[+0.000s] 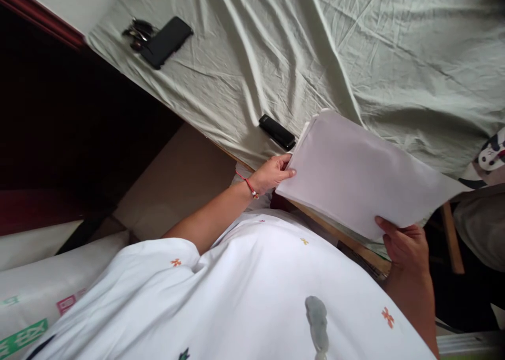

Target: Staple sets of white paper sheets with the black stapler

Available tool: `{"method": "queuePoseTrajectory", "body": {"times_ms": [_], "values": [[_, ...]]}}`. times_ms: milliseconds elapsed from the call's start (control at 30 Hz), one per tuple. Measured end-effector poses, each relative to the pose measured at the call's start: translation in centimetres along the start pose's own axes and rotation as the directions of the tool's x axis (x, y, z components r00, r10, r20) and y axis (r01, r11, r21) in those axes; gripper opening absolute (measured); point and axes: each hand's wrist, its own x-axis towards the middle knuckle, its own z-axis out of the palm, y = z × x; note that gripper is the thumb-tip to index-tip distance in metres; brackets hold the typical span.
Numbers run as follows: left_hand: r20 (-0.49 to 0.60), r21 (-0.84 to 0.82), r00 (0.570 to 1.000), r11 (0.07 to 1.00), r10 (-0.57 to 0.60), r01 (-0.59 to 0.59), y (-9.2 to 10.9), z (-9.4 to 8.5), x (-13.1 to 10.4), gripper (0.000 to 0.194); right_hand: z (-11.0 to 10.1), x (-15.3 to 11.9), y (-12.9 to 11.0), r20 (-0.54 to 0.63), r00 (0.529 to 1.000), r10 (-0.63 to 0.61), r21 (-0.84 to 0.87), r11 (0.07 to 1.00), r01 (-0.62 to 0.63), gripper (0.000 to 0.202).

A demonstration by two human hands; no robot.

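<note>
Wht shirt; LH, RH hold pprs.

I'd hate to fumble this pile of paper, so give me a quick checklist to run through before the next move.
1. Left hand has a grip: ok, thumb on top at the left edge of the paper sheets.
2. Right hand has a grip: ok, thumb on top at the near edge.
3. Sheet edges flush: not ok, lower sheets peek out at the far left corner.
4. Stapler within reach: seems ok, lying on the pale green cloth close to the left hand.
5. Stapler loaded: cannot tell, its inside is hidden.
</note>
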Motion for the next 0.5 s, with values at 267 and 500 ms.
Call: {"method": "queuePoseTrajectory", "body": {"times_ms": [267,500], "values": [[0.096,0.062,0.977,0.978,0.191,-0.197,3.3,1.1,-0.6,0.029,0.5,0.1,-1.8,-0.105,0.968,-0.226,0.079,0.969,0.235,0.049],[0.129,0.428,0.985,0.889,0.117,-0.162,3.5,-0.7,0.9,0.019,2.4,0.3,-1.5,-0.026,0.974,-0.227,-0.116,0.968,0.223,0.053]]}}
